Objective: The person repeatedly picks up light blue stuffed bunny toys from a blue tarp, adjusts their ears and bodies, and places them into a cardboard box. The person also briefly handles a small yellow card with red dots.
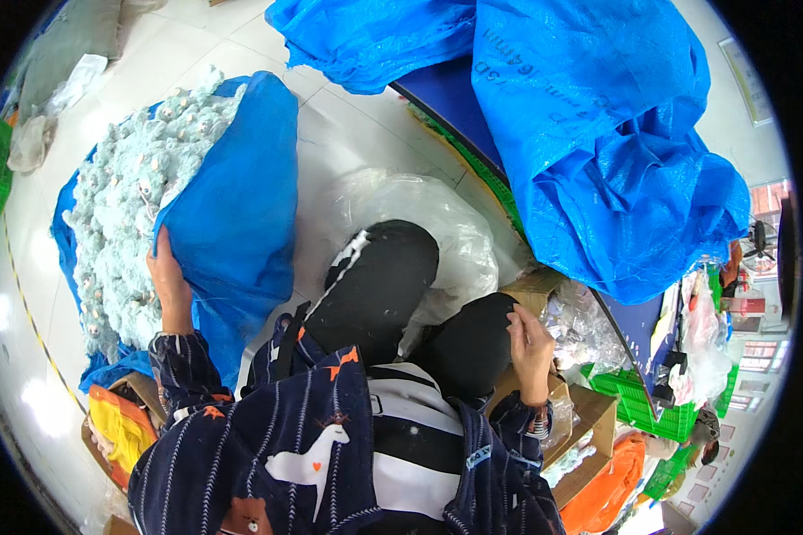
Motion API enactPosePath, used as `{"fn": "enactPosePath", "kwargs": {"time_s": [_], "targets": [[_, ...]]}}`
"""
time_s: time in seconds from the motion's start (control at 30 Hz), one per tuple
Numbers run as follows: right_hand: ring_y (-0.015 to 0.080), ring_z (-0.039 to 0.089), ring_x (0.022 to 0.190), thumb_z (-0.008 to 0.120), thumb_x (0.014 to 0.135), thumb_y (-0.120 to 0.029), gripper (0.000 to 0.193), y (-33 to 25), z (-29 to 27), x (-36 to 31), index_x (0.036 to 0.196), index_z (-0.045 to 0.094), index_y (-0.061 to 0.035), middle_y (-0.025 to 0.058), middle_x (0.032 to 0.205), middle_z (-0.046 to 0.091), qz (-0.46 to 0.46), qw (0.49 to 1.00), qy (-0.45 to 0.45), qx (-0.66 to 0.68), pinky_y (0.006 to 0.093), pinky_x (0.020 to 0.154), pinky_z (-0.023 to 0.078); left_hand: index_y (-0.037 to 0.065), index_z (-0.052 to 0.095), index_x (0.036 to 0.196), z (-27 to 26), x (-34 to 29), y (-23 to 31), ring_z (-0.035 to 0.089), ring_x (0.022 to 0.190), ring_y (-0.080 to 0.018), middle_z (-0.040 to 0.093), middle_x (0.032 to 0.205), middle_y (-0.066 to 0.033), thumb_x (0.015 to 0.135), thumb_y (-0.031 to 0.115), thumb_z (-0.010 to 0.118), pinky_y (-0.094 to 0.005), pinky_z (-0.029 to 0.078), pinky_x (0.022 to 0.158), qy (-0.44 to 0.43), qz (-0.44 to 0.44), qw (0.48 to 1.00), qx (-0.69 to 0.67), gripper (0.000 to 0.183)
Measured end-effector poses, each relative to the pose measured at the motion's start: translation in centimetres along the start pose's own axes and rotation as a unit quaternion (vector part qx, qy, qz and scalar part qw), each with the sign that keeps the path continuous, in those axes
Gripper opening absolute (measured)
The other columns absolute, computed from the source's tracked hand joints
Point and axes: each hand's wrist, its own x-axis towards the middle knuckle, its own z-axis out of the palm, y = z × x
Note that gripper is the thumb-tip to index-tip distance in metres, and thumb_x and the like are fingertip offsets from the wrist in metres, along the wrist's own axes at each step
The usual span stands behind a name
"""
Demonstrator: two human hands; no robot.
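Note:
At the left stands a blue woven sack (241, 205), its mouth wide and heaped with pale mint-green fluffy plush pieces (143, 178). My left hand (168, 278) grips the rim of this sack on its near side, with the fingers partly behind the fabric. My right hand (531, 348) rests beside my right knee, its fingers loosely bent and slightly apart. Nothing shows in it. Between the sack and my knees lies a clear plastic bag (451, 227) on the floor.
Another large blue sack (598, 143) covers much of a dark-topped table (464, 107) ahead right. Cardboard boxes (589, 428), a green crate (642, 401) and an orange bag (607, 486) stand at my right. A box with yellow-orange fabric (120, 423) sits at lower left.

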Motion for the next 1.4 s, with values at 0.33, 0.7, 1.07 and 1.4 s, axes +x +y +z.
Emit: {"fn": "enactPosePath", "kwargs": {"time_s": [0.33,0.7,1.07,1.4], "targets": [[0.0395,0.051,0.098,0.061,0.077,-0.019,0.042,9.9,4.2,6.1,0.110,0.049,0.0031,0.0241,0.107,0.053,-0.029,0.987,-0.148,-0.050,0.0407,0.082,0.042,-0.001,0.048,0.064,5.9,-6.5,0.0,0.033,0.051,-0.0072,0.040,0.051,0.0004,0.088,0.033,0.048,-0.0295,0.028,0.044,-0.206,0.252,0.865,0.382,0.042],[0.0367,0.036,0.118,0.071,0.063,-0.040,0.094,6.4,18.2,8.4,0.135,0.020,-0.0074,0.0230,0.130,0.032,0.085,0.927,-0.347,-0.112,0.0427,0.092,0.035,-0.001,0.051,0.067,7.9,-8.1,-3.2,0.049,0.051,-0.0274,0.047,0.059,-0.0133,0.079,0.011,0.058,-0.0338,0.036,0.048,-0.246,0.367,0.817,0.370,0.018],[0.0286,0.060,0.063,0.055,0.074,-0.011,0.022,20.6,22.2,9.5,0.095,0.061,-0.0061,0.0145,0.071,0.062,0.123,0.990,0.059,-0.031,0.0366,0.059,0.047,-0.003,0.057,0.077,5.3,-4.1,-2.7,0.045,0.061,-0.0086,0.056,0.065,-0.0036,0.084,0.025,0.056,-0.0262,0.038,0.057,-0.164,0.210,0.935,0.233,0.029],[0.0152,0.047,0.050,0.043,0.070,0.002,0.024,27.4,11.6,9.8,0.092,0.053,-0.0025,0.0066,0.065,0.053,0.217,0.620,0.473,0.587,0.0259,0.044,0.036,-0.003,0.056,0.099,0.6,-2.5,-4.8,0.055,0.080,-0.0145,0.060,0.089,-0.0079,0.086,0.028,0.051,-0.0263,0.044,0.069,-0.205,0.008,0.972,0.116,0.034]]}}
